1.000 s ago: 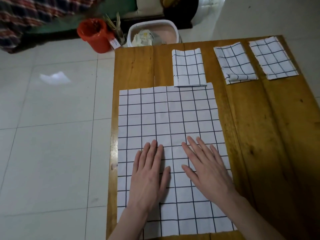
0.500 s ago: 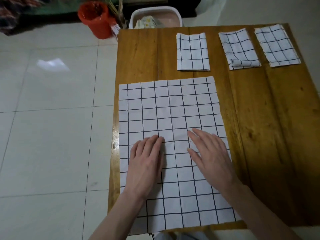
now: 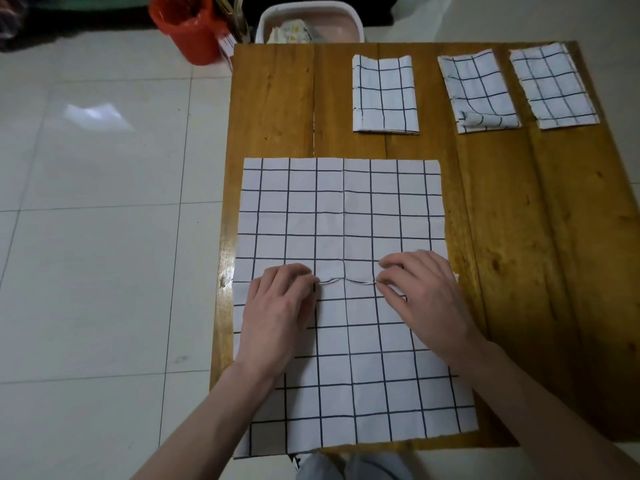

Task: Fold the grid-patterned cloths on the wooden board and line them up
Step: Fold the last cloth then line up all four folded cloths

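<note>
Head view: three folded cloths sit lined up along the far edge of the wooden board. The unfolded cloth lies near-left, pinched midway by left hand and right hand, fold barely begun.

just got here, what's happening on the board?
A person is folding grid-patterned cloths on a wooden board. The big unfolded cloth lies flat at the near left. The left hand and right hand each pinch it near its middle, raising a small ridge between them, which looks like the start of a fold. Three folded cloths sit in a row along the far edge: one, a second with a rumpled corner, and a third. A red bucket stands on the floor beyond.
</note>
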A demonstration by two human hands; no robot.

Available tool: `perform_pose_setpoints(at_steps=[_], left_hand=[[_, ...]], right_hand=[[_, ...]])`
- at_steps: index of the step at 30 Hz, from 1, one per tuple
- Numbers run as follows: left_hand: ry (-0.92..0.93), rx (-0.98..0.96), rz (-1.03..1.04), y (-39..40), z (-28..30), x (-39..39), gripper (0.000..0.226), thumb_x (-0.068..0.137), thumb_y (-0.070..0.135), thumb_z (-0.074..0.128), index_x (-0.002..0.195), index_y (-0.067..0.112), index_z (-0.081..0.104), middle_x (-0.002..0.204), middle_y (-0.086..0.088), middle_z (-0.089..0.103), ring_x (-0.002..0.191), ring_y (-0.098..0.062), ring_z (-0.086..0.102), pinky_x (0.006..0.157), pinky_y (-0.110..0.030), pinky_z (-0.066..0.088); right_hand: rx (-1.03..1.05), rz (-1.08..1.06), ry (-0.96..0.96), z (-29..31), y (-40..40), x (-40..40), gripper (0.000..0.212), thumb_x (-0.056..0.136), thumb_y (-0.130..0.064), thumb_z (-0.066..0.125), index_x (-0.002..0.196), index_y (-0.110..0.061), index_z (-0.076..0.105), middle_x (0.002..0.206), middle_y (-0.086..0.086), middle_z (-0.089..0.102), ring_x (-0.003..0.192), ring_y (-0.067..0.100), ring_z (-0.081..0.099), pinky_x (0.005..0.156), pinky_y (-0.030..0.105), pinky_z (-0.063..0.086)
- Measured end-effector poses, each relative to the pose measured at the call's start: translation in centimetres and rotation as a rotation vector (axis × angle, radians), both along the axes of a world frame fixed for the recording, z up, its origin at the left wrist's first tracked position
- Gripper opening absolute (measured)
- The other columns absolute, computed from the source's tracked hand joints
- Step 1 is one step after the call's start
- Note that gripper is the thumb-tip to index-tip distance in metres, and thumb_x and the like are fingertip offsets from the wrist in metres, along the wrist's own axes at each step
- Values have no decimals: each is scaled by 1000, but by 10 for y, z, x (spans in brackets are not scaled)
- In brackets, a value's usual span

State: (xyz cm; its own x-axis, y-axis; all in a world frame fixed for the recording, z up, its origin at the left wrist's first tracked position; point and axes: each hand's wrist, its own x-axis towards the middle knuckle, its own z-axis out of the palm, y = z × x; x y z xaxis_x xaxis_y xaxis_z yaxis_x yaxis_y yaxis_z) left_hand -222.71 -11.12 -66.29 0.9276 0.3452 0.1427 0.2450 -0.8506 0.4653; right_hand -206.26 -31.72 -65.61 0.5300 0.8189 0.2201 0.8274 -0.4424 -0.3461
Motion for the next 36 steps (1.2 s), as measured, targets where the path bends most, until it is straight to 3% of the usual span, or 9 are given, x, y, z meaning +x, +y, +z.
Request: perform_pose_setpoints(at_steps=[3, 7, 10, 15, 20, 24, 28, 32, 36], left_hand=[[7, -20, -18, 5, 4, 0, 14, 93, 10, 76, 105, 16, 71, 117, 1, 64, 104, -23, 58, 85, -32, 38], [-5, -48, -129, 17, 17, 0, 8, 103, 14, 64, 110, 16, 64, 119, 2, 61, 107, -23, 58, 87, -35, 43], [2, -10, -221, 23, 33, 4, 10, 108, 22, 50, 110, 17, 58, 108, 2, 59, 93, -24, 55, 78, -38, 45], [44, 36, -317, 42, 54, 7, 24, 108, 28, 46, 118, 16, 64, 101, 1, 61, 85, -19, 55, 71, -38, 51], [21, 101, -332, 64, 82, 25, 28, 104, 29, 51, 112, 15, 74, 98, 0, 63, 82, -18, 59, 66, -33, 52], [-41, 158, -299, 81, 117, 50, 25, 102, 25, 59, 115, 15, 78, 105, 0, 76, 88, -20, 72, 74, -33, 61], [-159, 224, -205, 88, 153, 64, 25, 102, 22, 62, 120, 14, 77, 111, -1, 79, 92, -22, 76, 77, -32, 59], [-263, 269, -178, 83, 162, 62, 27, 102, 15, 63, 125, 11, 75, 120, -2, 77, 101, -24, 76, 80, -36, 60], [-318, 274, -198, 67, 152, 46, 30, 106, 10, 53, 130, 10, 73, 132, -4, 72, 119, -22, 71, 91, -44, 62]], right_hand=[[-17, 50, 32, 7, -3, 5, 5, 95, -15, 74, 96, -17, 70, 98, -5, 69, 91, 20, 63, 90, 34, 46], [2, 118, 25, 23, -9, 16, 6, 101, -19, 67, 96, -16, 68, 89, -6, 67, 83, 18, 61, 84, 33, 46], [9, 161, 5, 38, -12, 23, 14, 102, -22, 61, 96, -14, 70, 88, -3, 69, 82, 18, 63, 83, 36, 50], [4, 181, -18, 67, -15, 39, 20, 103, -25, 56, 99, -11, 71, 89, 0, 70, 82, 17, 64, 85, 35, 49], [-56, 215, -58, 86, -15, 63, 19, 102, -19, 56, 112, -9, 69, 99, 5, 71, 92, 19, 67, 88, 29, 49], [-64, 181, -151, 115, -5, 77, 32, 90, -7, 71, 121, -3, 70, 106, 12, 73, 95, 25, 70, 83, 36, 56], [34, 47, -284, 151, -3, 84, 28, 95, -9, 66, 122, 0, 70, 107, 17, 71, 92, 30, 68, 79, 44, 59], [107, -74, -407, 165, -12, 80, 25, 102, -13, 61, 122, 0, 70, 108, 17, 71, 95, 28, 65, 86, 33, 48], [133, -113, -457, 154, -27, 61, 24, 102, -12, 61, 119, 1, 73, 106, 19, 72, 99, 29, 64, 87, 32, 45]])
